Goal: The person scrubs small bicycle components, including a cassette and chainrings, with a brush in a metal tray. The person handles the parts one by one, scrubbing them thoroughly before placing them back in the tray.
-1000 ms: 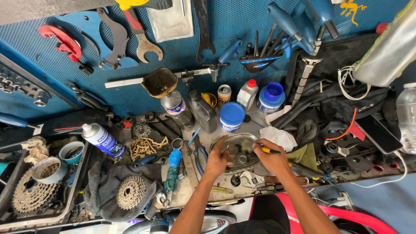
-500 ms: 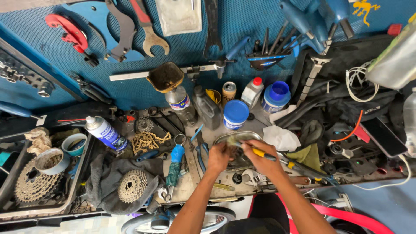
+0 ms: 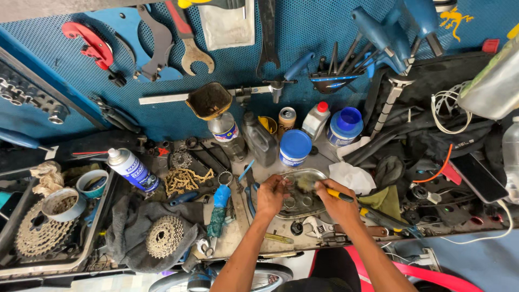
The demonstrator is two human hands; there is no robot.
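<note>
Over the cluttered workbench [image 3: 238,238], the left hand [image 3: 270,194] pinches a shallow metal tray [image 3: 303,192] while the right hand [image 3: 338,203], fingers closed around a yellow-handled brush [image 3: 324,190], scrubs small parts inside; cleaning looks underway, unfinished.

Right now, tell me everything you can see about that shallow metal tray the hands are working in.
The metal tray is a shallow, oval, silvery dish, dull and grimy as it looks, lying flat on the cluttered workbench just in front of a blue-lidded tub. A few small ring-shaped parts lie inside it. The left hand rests on its near-left rim, and the right hand reaches over its right side holding a yellow-handled tool whose tip points into the dish. A white rag lies beside its right edge.
</note>
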